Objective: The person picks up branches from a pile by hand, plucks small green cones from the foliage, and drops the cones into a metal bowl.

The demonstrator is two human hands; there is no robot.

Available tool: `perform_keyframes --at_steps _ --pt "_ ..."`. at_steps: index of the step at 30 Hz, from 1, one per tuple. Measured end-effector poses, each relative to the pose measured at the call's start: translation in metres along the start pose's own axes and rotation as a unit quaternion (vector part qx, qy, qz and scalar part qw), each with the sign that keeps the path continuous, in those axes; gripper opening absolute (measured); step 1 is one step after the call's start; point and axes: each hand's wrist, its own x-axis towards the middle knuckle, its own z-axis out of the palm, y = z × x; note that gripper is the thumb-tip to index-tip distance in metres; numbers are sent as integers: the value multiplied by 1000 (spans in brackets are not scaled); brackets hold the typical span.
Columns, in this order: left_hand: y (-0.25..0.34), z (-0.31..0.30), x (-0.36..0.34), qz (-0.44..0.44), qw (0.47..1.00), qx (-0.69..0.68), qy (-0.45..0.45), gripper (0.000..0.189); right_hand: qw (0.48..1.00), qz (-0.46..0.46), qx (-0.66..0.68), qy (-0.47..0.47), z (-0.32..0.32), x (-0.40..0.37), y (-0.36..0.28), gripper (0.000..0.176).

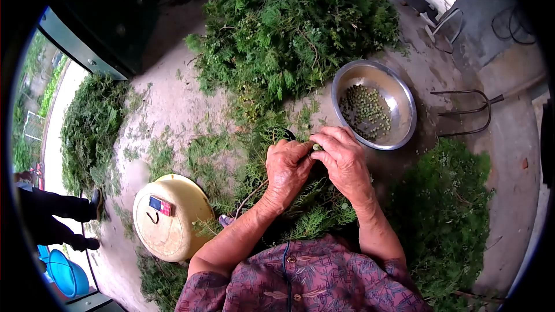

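My left hand [287, 169] and my right hand [345, 164] meet over my lap, thumbs close together. Between the fingertips of my right hand sits a small round green cone [317, 147]. My left hand is closed around part of a feathery evergreen sprig [276, 133]; its fingers partly hide the stem. More evergreen branches [315, 211] lie across my lap beneath both wrists. Just beyond my right hand, a steel basin [403, 117] holds many loose green cones [365, 110] on its bottom.
A large heap of evergreen cuttings [289, 40] lies ahead, with more piles at left [92, 127] and right [442, 208]. An upturned yellowish tub [173, 234] carries a phone [161, 205]. A metal fork [485, 110] lies right. A person's dark-trousered legs [63, 208] and blue basin [66, 274] are left.
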Motion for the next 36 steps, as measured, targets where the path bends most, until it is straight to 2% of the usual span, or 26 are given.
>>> perform_keyframes --at_steps 4,10,12,14,17,20,23,26,29,30,33,34,36 --pt "0 0 2 12 1000 11 -9 16 1000 24 8 -6 1 -1 2 27" --pt "1 -2 3 8 999 -43 -18 14 992 85 98 -2 4 -3 15 17" --pt "1 -4 4 -1 997 -68 -31 14 953 171 248 6 11 -8 28 13" --pt "0 -6 3 -26 993 -101 -57 13 892 252 376 -2 12 -10 33 11" --pt "2 -11 5 -47 987 -124 -86 14 813 308 494 11 12 -10 30 12" --pt "3 -13 4 -67 984 -137 -87 17 762 341 550 23 14 -11 33 14" --pt "2 -12 4 -79 982 -141 -93 17 738 361 569 36 16 -13 34 14" --pt "0 -10 3 -66 986 -125 -84 17 769 359 526 56 20 -12 29 13" --pt "0 -8 4 -74 984 -150 -56 15 829 323 451 69 27 -11 28 13" --pt "1 -8 4 -79 982 -159 -59 15 807 326 488 71 27 -9 30 10" --pt "2 -11 4 -97 976 -179 -73 16 697 444 562 28 15 -8 29 7" --pt "2 -11 4 -104 975 -181 -81 15 680 466 566 28 14 -6 29 6" --pt "3 -15 4 -151 960 -216 -93 15 630 439 640 3 9 -9 50 9"
